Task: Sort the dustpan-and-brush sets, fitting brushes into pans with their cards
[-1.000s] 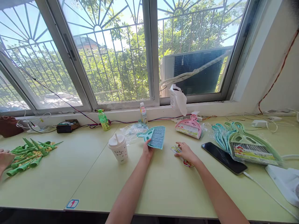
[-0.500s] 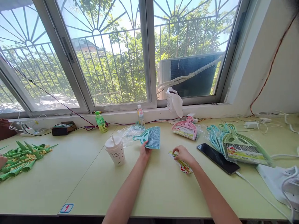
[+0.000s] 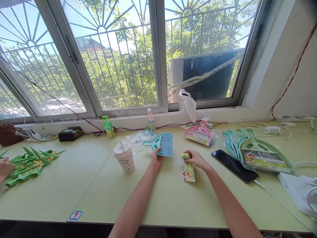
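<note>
The left hand (image 3: 156, 160) grasps the dustpan (image 3: 155, 142); rightward, the right hand (image 3: 195, 159) pinches the label (image 3: 189, 173), its length running toward the surface's (image 3: 173, 205) near edge

The table (image 3: 54, 195) is pale yellow-green, with a thin seam (image 3: 102, 165) running front to back and a blue-edged sticker (image 3: 75, 215) by its front edge. On it, from left to right, are a heap of green parts (image 3: 32, 165), a black box (image 3: 66, 136), a green bottle (image 3: 109, 128), a lidded cup (image 3: 126, 162), a pink dustpan (image 3: 198, 133), a phone (image 3: 234, 166), bagged dustpans (image 3: 264, 157) and a white unit (image 3: 294, 190). Whether the label (image 3: 189, 174) rests on the surface, I cannot tell.
</note>
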`<act>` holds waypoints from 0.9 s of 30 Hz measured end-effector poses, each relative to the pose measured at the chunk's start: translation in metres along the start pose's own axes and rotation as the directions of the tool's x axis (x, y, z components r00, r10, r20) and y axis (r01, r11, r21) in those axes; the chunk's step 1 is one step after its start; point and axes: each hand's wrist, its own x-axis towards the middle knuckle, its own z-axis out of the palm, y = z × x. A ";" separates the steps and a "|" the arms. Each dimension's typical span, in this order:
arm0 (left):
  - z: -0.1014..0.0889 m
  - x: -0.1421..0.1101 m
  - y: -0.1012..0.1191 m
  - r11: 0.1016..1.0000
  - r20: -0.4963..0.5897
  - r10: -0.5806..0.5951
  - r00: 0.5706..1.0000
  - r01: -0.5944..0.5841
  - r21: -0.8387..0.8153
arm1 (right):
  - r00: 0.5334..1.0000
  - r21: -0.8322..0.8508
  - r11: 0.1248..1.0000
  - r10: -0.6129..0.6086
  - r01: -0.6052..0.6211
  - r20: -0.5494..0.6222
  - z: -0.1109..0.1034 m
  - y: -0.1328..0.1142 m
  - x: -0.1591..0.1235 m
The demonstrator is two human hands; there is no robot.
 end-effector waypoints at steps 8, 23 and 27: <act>0.004 -0.019 -0.011 0.963 0.354 -0.048 0.934 -0.050 0.264 | 0.979 0.448 0.886 -0.031 0.121 -0.202 0.008 -0.021 -0.001; 0.016 -0.040 -0.040 0.903 0.385 -0.173 0.907 -0.010 0.430 | 0.873 -0.372 0.919 -0.074 -0.127 -0.483 0.026 -0.009 0.002; 0.015 -0.039 -0.043 0.888 0.356 -0.167 0.919 -0.017 0.459 | 0.854 -0.367 0.909 -0.024 -0.197 -0.519 0.028 -0.009 0.002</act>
